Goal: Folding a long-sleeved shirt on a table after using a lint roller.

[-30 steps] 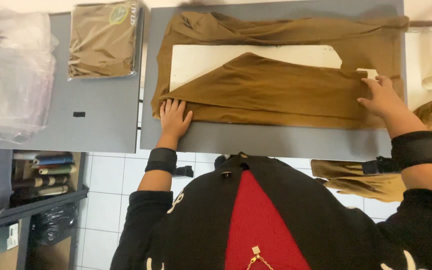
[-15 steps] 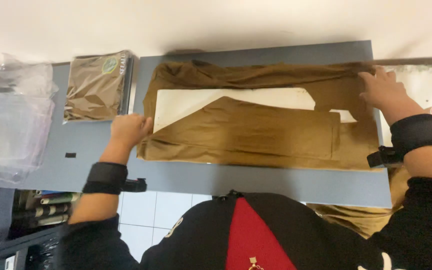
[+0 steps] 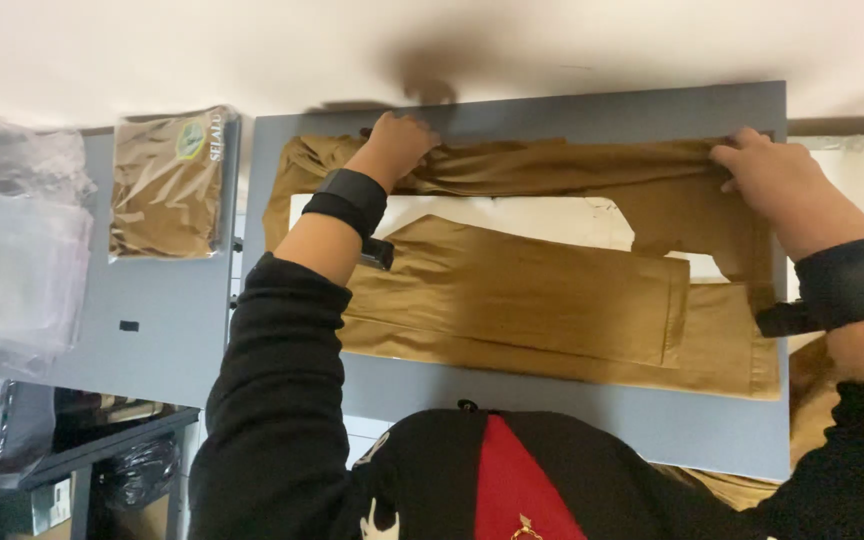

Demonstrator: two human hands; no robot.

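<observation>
A tan-brown garment (image 3: 532,300) lies spread on a grey board (image 3: 552,110), folded around a white cardboard sheet (image 3: 512,215) that shows through the middle. My left hand (image 3: 397,140) grips the garment's far edge at the upper left. My right hand (image 3: 767,175) pinches the same far edge at the upper right. Both wrists wear black bands. The near half of the garment is folded flat over the cardboard.
A bagged, folded brown garment (image 3: 167,180) lies on the grey table (image 3: 152,340) to the left. Crumpled clear plastic bags (image 3: 12,260) sit at the far left. More brown fabric (image 3: 802,430) hangs at the lower right. Shelves with clutter (image 3: 82,460) are below left.
Both hands moved from the garment's near and side edges up to its far edge and took hold of it. The view also shifted, bringing the board closer.
</observation>
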